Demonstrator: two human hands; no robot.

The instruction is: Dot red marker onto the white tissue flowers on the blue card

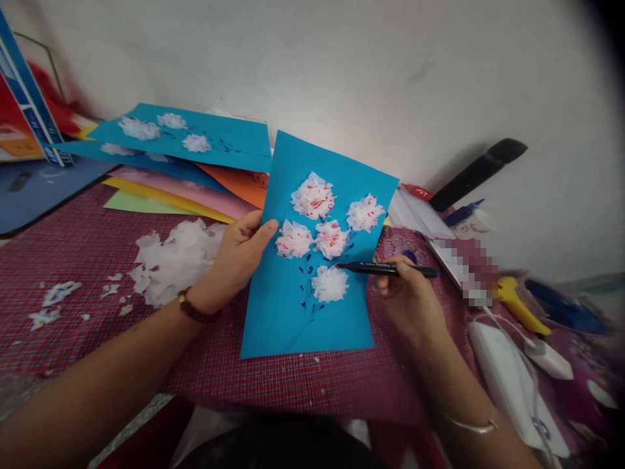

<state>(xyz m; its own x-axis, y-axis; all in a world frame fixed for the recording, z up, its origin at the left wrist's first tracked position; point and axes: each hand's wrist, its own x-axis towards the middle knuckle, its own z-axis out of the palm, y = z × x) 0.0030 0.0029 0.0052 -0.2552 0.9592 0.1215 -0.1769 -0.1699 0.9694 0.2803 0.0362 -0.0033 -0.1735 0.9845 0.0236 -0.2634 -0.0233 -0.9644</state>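
Note:
My left hand (243,251) grips the left edge of a blue sheet of card (273,312), thumb on its front, and holds it tilted up. Several crumpled white paper flowers (332,239) are stuck on the sheet, with dark blue leaves and thin stems drawn below them. Red marks show on the upper flowers. The lowest flower (331,284) looks almost all white. In my right hand (405,293) is a black marker pen (385,268), held near its rear end. Its tip points left, at the upper edge of the lowest flower.
Crumpled white tissue paper (170,260) and torn scraps (58,293) lie left on the checked tablecloth (234,384). Behind are coloured sheets (176,195) and another flowered blue card (229,140). A phone (449,260), white power bank (512,384), cable and yellow-handled tool (522,306) are at right.

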